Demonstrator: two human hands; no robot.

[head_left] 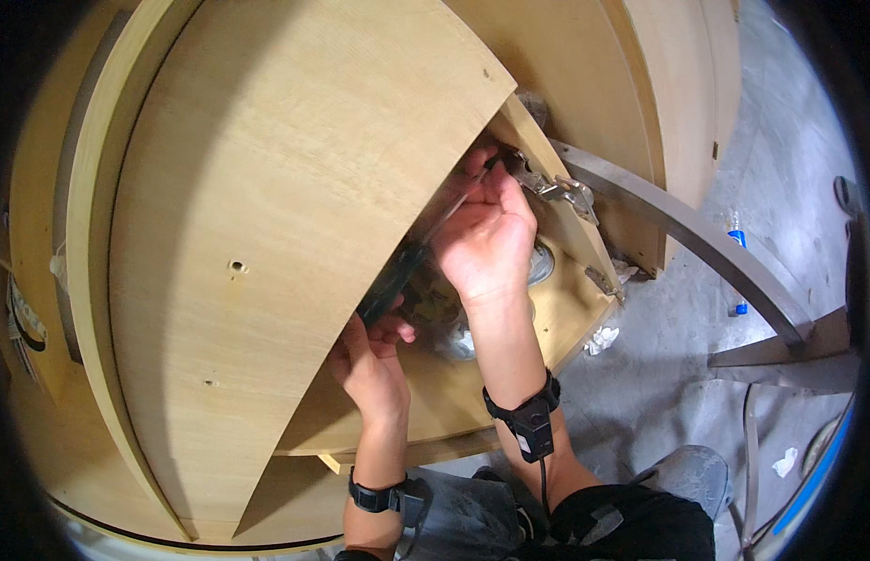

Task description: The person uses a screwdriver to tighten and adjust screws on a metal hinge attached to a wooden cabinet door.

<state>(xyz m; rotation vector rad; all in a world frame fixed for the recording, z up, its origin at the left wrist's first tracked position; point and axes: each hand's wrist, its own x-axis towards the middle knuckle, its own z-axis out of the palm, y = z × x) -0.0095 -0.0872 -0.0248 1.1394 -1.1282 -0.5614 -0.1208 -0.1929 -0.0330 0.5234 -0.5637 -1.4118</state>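
A screwdriver with a dark green handle [395,279] and a long metal shaft [451,213] slants up and right inside a wooden cabinet. My left hand [371,363] is closed round the handle's lower end, partly hidden by the slanting wooden panel [295,187]. Farther up, my right hand [486,245] has its fingers curled round the shaft's dark far end, beside a metal hinge [553,189] on a narrow board [575,220]. Shadow and fingers hide the exact tip. Lower on that board sits a second metal hinge [603,282].
A curved grey metal bar [697,210] crosses the floor at the right. Past it lies a plastic bottle with a blue label [738,257]. Crumpled white paper [601,340] rests near the cabinet's bottom board [571,323]. A curved wooden panel [585,65] stands at the back.
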